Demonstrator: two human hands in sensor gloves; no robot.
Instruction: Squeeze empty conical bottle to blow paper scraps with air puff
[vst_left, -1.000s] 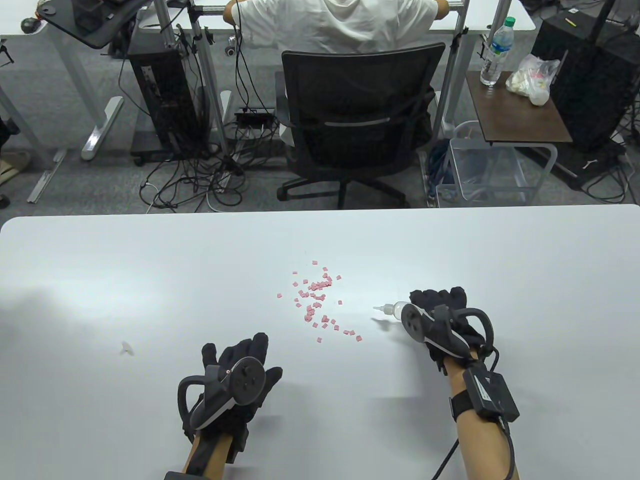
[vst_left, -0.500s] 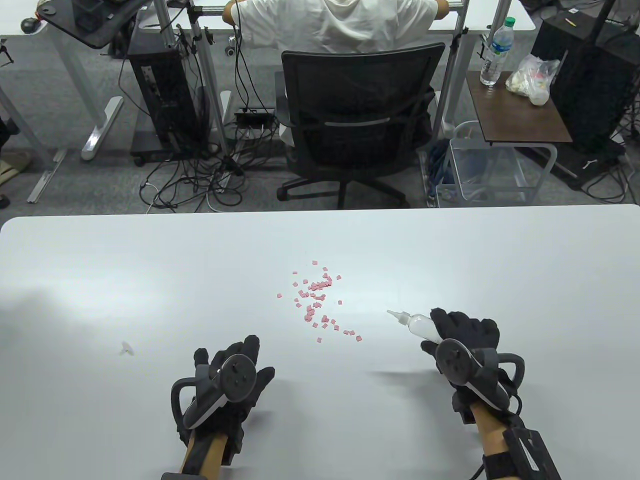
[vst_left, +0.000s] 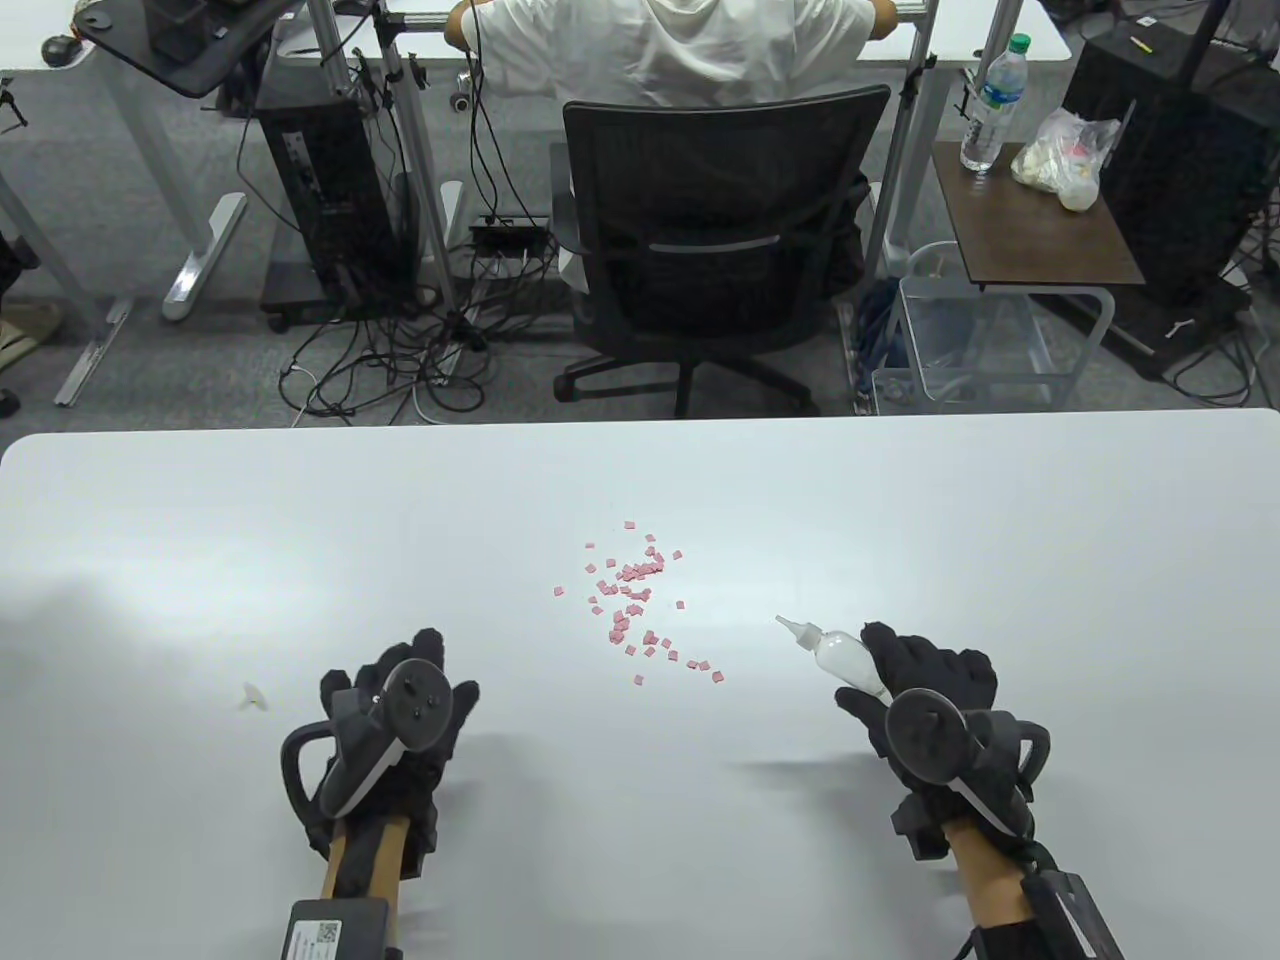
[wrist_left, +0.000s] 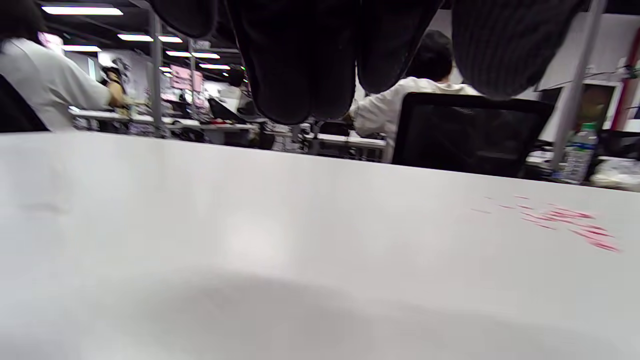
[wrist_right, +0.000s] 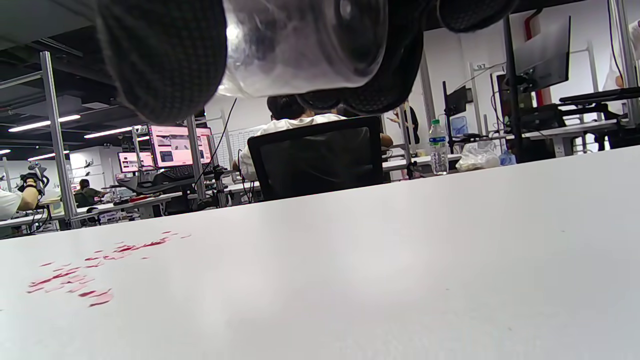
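Observation:
A clear conical squeeze bottle with a white nozzle is held in my right hand just above the white table. Its nozzle points up-left toward a scatter of small pink paper scraps at the table's middle, a hand's width away. In the right wrist view the bottle's base sits between my gloved fingers, and the scraps lie at lower left. My left hand rests empty on the table at lower left, fingers extended. The scraps also show at the right of the left wrist view.
A small whitish bit lies on the table left of my left hand. Beyond the table's far edge stand a black office chair with a seated person, cables, and a side table with a water bottle.
My right hand drew the bottle back toward me and to the right, then held nearly still. My left hand slid left and back. The scraps have not moved.

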